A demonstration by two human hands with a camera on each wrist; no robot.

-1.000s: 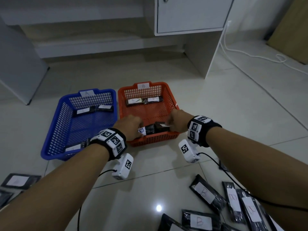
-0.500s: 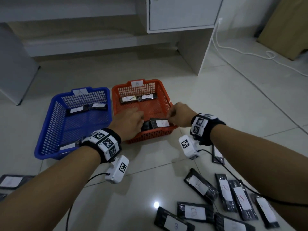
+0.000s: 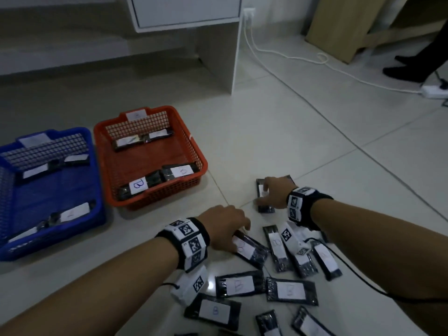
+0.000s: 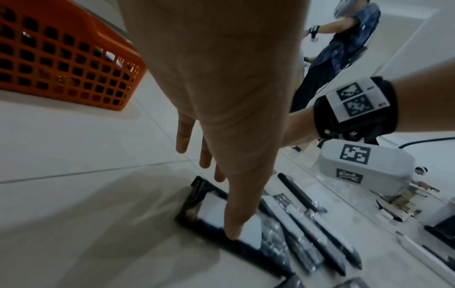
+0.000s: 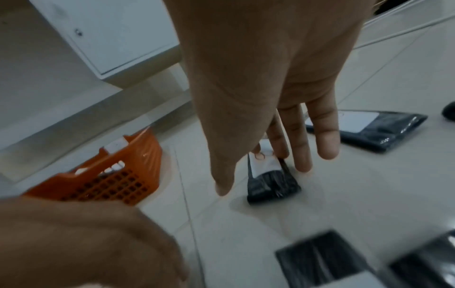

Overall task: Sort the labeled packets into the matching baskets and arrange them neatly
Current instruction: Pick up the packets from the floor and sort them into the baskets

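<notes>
An orange basket (image 3: 197, 154) tagged B holds two packets at its back and two at its front, one marked B (image 3: 138, 186). Left of it, the blue basket (image 3: 97, 190) holds several packets. My left hand (image 3: 240, 226) reaches down with straight fingers, and its thumb touches a black white-labelled packet (image 3: 252, 251) on the floor. In the left wrist view that packet (image 4: 209, 208) lies under the thumb tip (image 4: 231, 233). My right hand (image 3: 269, 190) rests straight fingers on another floor packet (image 3: 265, 208); the right wrist view shows fingertips (image 5: 278, 144) on its label (image 5: 265, 163).
Several loose labelled packets (image 3: 291, 291) lie scattered on the tiled floor near me. A white cabinet (image 3: 218, 44) stands behind the baskets. A white cable (image 3: 291, 54) runs to a power strip (image 3: 434, 89). Another person's legs (image 3: 417, 61) are at the far right.
Both hands have come out of the orange basket and moved back to the right, down onto the loose packets. The two front packets stay in the basket.
</notes>
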